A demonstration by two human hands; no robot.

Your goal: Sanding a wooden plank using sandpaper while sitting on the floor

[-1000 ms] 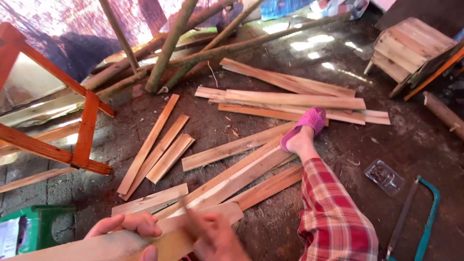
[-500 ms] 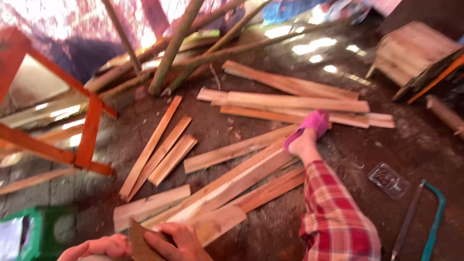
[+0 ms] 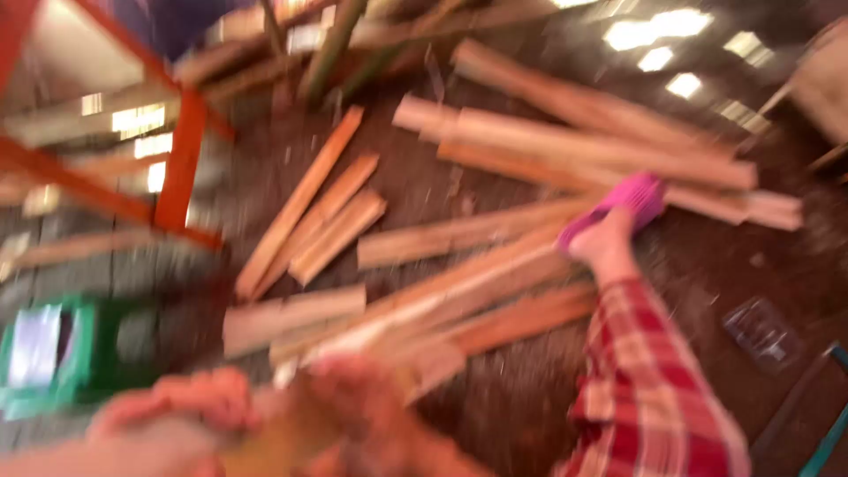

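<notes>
Gripped a short wooden slat [image 3: 291, 433] with both hands, left [image 3: 190, 411] and right [image 3: 371, 406].
Risked slipping or splinters, given loose planks [image 3: 495, 283] scattered underfoot.

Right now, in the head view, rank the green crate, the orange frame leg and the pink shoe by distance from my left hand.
From the left hand:
1. Green crate, just left of it.
2. Orange frame leg, up and left.
3. Pink shoe, far right, on the outstretched foot.

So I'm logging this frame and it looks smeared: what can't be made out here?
- Left hand and right hand: motion blur in the head view; fingers and grip unreadable.
- Wood piece between them: blurred, cut by the bottom edge.
- Green crate: contents smeared.
- Clear plastic item: too blurred to identify.
</notes>
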